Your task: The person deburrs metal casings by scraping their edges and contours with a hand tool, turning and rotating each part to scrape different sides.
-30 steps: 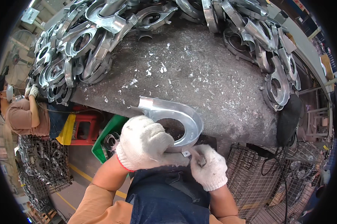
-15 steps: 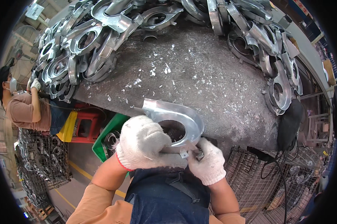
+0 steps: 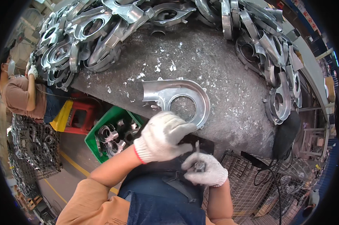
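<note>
A silver snail-shaped metal casting with a round opening lies on the near part of the dark worktable, its straight outlet toward the left. My left hand, in a white knit glove with a red cuff, rests over the casting's lower left rim. Its thumb stands apart from the fingers, and part of the rim is hidden beneath it. Below the table edge, my gloved right hand is closed round a small hand tool. The tool's slim tip points up, and its grey end shows between the fingers.
Piles of similar castings line the table's back and sides. Metal chips litter the worktable. At lower left is a green bin of metal parts, near a red stool and a co-worker. Wire cages stand at right.
The casting has moved away from my body and turned, lying flatter on the table. My right hand has come away from it, lower, showing the tool. More of the green bin shows.
</note>
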`<state>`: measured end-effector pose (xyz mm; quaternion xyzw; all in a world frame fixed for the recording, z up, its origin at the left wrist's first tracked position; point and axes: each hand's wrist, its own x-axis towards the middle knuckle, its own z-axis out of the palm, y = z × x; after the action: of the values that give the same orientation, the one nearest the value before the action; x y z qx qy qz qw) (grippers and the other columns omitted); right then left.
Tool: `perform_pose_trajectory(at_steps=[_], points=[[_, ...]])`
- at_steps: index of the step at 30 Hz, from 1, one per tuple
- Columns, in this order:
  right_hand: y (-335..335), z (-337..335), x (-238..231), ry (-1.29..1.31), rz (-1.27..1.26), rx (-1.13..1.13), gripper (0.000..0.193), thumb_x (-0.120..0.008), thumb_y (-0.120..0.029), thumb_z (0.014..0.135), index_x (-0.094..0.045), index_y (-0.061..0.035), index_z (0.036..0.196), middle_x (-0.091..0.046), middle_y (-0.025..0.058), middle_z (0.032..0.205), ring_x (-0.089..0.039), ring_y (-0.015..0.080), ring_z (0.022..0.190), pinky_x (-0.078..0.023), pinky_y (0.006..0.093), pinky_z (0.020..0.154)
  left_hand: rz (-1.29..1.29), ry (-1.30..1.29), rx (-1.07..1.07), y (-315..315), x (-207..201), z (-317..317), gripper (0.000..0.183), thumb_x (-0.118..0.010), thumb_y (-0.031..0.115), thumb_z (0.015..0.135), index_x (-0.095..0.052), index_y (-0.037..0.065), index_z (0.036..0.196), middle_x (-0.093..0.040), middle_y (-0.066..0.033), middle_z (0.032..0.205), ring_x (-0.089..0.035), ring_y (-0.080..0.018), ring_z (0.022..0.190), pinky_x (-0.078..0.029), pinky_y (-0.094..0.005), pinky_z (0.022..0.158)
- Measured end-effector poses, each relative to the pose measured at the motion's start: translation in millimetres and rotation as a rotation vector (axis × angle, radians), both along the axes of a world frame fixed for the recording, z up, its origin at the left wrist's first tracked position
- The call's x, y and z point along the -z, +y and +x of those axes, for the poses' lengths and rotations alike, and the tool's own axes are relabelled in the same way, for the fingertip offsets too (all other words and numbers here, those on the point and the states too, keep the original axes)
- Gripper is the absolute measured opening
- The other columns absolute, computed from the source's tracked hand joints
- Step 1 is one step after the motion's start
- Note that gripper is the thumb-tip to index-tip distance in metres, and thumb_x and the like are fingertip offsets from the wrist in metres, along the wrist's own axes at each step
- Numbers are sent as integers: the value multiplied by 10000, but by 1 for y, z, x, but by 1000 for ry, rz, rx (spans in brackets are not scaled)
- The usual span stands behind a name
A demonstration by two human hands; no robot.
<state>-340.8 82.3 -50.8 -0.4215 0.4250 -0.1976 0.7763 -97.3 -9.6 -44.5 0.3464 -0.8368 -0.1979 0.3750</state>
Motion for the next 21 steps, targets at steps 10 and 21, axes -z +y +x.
perform_pose_trajectory(at_steps=[10, 21], points=[[8, 17, 22, 622, -421, 380, 210, -808, -23, 906, -721, -18, 1097, -735, 55, 799, -685, 130, 638, -552, 296, 606, -118, -212, 150, -24, 1, 34, 335, -922, 246, 644, -804, 134, 937, -743, -40, 922, -737, -309, 1009, -575, -495, 1028], [5, 18, -4, 539, -401, 255, 184, -810, -108, 914, -750, -85, 1087, -795, 164, 929, -805, 321, 840, -624, 412, 780, -14, -113, -5, 20, -19, 3, 261, -914, 169, 679, -795, 111, 904, -696, -74, 787, -722, -298, 740, -584, -429, 694]])
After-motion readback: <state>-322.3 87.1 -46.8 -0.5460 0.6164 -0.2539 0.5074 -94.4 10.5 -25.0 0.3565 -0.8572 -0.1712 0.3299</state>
